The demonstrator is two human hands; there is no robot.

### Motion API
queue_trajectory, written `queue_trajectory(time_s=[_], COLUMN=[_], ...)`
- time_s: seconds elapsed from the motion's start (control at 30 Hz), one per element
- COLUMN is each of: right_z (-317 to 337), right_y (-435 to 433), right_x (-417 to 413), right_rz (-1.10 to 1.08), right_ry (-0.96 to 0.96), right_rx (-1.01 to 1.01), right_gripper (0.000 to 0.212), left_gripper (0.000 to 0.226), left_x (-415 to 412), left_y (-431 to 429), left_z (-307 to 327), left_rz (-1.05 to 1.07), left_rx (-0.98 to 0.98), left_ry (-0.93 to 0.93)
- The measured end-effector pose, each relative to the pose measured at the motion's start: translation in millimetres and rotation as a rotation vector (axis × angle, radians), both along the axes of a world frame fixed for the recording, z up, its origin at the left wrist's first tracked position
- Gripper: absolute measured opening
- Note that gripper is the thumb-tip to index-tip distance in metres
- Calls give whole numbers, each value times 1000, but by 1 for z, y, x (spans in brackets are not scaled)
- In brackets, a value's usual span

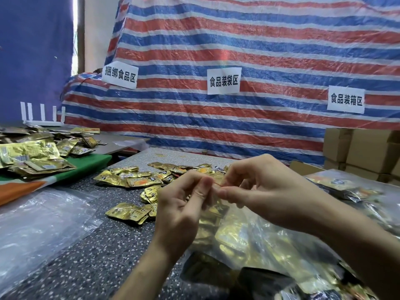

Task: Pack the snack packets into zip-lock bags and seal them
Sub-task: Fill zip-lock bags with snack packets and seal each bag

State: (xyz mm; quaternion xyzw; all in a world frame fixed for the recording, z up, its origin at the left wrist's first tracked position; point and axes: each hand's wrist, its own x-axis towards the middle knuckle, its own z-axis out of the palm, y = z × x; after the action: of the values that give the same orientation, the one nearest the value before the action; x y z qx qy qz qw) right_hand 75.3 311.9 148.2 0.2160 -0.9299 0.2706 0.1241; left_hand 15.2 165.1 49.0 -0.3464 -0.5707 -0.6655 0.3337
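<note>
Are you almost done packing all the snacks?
Not yet. Some filled bags lie at the right. The left hand and right hand pinch the strip of a zip-lock bag holding gold packets. Many loose snack packets wait on the table.

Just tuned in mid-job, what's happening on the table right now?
A person is closing up a clear zip-lock bag that holds gold snack packets. The left hand and right hand pinch its top strip close together; whether it is sealed cannot be told. More loose packets lie on the speckled table beyond.
</note>
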Motion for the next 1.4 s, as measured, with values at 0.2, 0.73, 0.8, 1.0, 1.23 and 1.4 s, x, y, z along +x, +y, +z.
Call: queue_trajectory(time_s=[0.2, 0.73, 0.8, 1.0, 1.23, 1.4], right_z=[-1, -15, -17, -20, -34, -68], right_y=[17, 71, 77, 107, 143, 93], right_x=[3, 17, 19, 27, 51, 30], right_rz=[-7, -31, -28, -142, -289, -173], right_ry=[-78, -115, -120, -116, -89, -256], right_rx=[-30, -125, -118, -20, -120, -218], right_gripper=[12, 10, 11, 11, 15, 81], left_gripper=[26, 28, 28, 34, 38, 28], left_x=[-4, -22, -24, -40, -54, -44], left_y=[-2, -4, -5, -22, -51, -17], left_z=[-2, -9, -10, -10, -6, -12], left_rz=[0, 70, 74, 114, 86, -30], left_rx=[49, 103, 87, 263, 388, 235], left_ry=[-43, -72, -52, -186, -255, -276])
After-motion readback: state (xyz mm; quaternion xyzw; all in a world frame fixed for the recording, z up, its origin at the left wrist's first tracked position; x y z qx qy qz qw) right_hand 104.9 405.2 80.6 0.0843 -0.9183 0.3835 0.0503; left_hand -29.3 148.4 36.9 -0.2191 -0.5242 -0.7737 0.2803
